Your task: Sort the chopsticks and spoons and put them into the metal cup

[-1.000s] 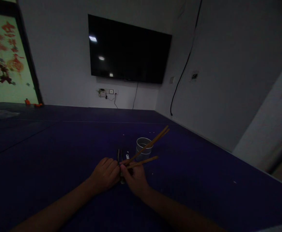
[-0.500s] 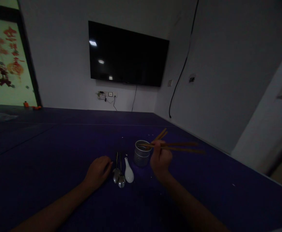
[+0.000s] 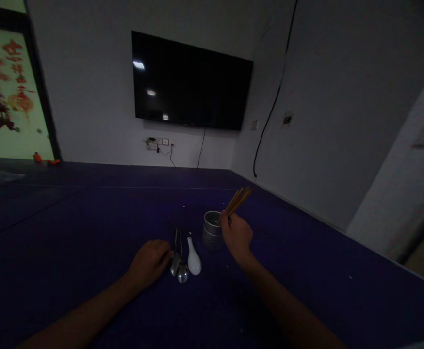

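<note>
Now the right hand (image 3: pixel 237 236) was closed around some chopsticks (image 3: pixel 239 199), which leaned into the gray cup (image 3: pixel 211 238) on the worktop (image 3: pixel 88 232). The left hand (image 3: pixel 148 259) was loosely curled beside two metal spoons (image 3: pixel 183 275); I couldn't tell if it held anything. This looked like putting sticks in; next, the right fingers likely needed to let go.
</note>
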A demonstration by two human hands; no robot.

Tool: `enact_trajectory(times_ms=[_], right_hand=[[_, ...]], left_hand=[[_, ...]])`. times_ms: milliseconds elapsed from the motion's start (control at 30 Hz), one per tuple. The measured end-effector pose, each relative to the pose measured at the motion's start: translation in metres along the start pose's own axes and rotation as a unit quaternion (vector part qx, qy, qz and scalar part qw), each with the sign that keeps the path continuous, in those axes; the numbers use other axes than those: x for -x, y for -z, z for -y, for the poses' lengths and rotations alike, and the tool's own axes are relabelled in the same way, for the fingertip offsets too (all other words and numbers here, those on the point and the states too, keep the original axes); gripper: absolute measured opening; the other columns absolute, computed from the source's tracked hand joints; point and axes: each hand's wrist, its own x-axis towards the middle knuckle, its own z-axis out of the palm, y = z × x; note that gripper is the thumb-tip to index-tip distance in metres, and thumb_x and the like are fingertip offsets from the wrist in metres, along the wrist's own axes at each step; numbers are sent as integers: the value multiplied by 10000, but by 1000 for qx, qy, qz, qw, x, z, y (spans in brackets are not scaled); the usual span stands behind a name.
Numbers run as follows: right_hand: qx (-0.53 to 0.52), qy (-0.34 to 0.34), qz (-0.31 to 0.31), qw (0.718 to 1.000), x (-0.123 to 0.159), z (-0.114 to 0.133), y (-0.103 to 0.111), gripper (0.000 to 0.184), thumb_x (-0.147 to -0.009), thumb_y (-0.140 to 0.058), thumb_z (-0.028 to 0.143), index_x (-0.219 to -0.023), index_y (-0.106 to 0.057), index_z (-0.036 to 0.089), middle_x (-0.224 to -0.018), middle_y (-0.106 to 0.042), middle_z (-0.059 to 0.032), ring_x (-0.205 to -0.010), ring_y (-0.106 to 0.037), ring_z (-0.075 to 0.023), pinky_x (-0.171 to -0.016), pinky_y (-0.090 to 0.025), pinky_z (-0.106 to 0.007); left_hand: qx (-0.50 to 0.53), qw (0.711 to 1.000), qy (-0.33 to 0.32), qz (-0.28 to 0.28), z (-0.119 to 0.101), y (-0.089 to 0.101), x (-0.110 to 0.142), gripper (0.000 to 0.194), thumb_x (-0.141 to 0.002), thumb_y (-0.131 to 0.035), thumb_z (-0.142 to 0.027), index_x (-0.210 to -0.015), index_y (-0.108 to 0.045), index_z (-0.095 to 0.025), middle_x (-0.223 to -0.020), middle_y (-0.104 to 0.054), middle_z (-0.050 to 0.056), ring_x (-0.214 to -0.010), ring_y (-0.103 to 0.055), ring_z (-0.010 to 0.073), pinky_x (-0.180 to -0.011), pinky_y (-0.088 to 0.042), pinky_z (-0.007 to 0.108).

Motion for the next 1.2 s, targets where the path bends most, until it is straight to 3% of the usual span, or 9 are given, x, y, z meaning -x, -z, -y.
enact_trajectory(times_ms=[200, 500, 700, 867, 1033, 1200], right_hand=[[-56, -32, 5, 998, -5, -4, -3, 323, -883, -465, 440, -1032, -653, 225, -846, -700, -46, -775, -648, -204, -574, -351, -258], [-131, -62, -68, 987, -7, -5, -1, 655, -849, -460, 541, -1373, -387, 154, -918, -696, -109, -811, -653, -257, -643, -404, -298], [-229, -67, -140, 961, -7, -12, -6, 691, -851, -410, 573, -1347, -404, 92, -925, -691, -160, -802, -646, -280, -655, -420, -319], [-286, -59, -150, 944, -4, -12, -14, 716, -827, -439, 580, -1362, -384, 107, -1024, -669, -170, -873, -642, -271, -688, -437, -315], [-330, -62, -132, 932, -2, -14, -21, 693, -807, -476, 583, -1336, -410, 141, -976, -678, -144, -808, -652, -258, -657, -451, -316], [-392, -84, -178, 899, -1, -15, -24, 716, -744, -581, 570, -1281, -438, 118, -847, -646, -79, -682, -604, -199, -599, -428, -282]], left_hand=[[8, 1000, -2, -1, -2, 3, -1, 249, -902, -358, -250, -720, -517, -193, -686, -589, 21, -653, -555, 155, -621, -400, 273], [2, 1000, -5, -6, 0, 1, 0, 272, -901, -348, -267, -703, -518, -193, -659, -586, 17, -629, -547, 149, -607, -407, 273], [9, 1000, -3, -2, -2, 2, -1, 264, -896, -347, -266, -726, -537, -196, -667, -592, 20, -636, -553, 156, -621, -411, 278], [2, 1000, 4, 22, -5, 2, -2, 225, -885, -381, -235, -710, -517, -199, -655, -586, 15, -638, -564, 157, -610, -394, 265], [16, 999, -2, 34, -7, 2, -3, 207, -884, -398, -224, -711, -508, -198, -660, -592, 12, -630, -566, 153, -591, -387, 257], [11, 1000, 12, 22, -9, 2, -2, 227, -896, -386, -236, -711, -511, -195, -663, -594, 15, -638, -568, 156, -602, -394, 264]])
